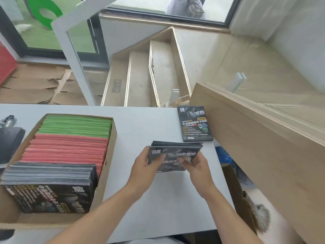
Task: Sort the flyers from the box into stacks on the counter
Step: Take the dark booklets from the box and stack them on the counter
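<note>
A cardboard box (112, 138) stands on the left of the white counter (140, 124). It holds upright flyers in three groups: green flyers (77, 125) at the back, red flyers (68, 148) in the middle, black flyers (51, 187) at the front. Both hands hold a bundle of black flyers (173, 154) above the counter's middle. My left hand (146, 164) grips its left edge with the thumb on top. My right hand (195, 166) pinches its lower right part. A stack of black flyers (195, 124) lies at the counter's far right corner.
A wooden partition (255, 138) rises right of the counter. Beyond the far edge, stairs (140, 76) descend. A dark object (8, 138) and a metal piece lie at the counter's far left. An open carton (235, 187) stands on the floor to the right.
</note>
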Demonstrator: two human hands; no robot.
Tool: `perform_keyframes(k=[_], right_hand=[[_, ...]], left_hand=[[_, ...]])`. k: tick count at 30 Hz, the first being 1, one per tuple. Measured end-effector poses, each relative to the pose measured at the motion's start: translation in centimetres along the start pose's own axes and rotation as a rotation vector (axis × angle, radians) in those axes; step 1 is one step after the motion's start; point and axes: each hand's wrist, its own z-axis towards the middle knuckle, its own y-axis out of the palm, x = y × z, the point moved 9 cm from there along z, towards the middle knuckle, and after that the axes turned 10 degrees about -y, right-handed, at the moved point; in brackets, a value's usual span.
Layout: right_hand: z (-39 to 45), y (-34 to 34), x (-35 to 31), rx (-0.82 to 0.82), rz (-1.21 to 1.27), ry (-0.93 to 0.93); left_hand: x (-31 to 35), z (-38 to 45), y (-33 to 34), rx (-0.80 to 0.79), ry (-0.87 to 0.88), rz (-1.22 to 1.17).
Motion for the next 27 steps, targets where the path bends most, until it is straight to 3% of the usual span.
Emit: perform_keyframes(k=[11,23,27], right_hand=[[0.3,-0.4,0.1,0.05,0.076,-0.021],[0.9,-0.3,3.1,0.025,0.006,0.039],[1.7,-0.9,3.6,0.089,0.006,0.083]], left_hand=[[1.0,0.1,1.2,0.056,0.111,-0.013],[-1.0,1.3,1.9,0.063,0.035,0.105],[-0.7,2.9,2.1,0.085,0.004,0.138]])
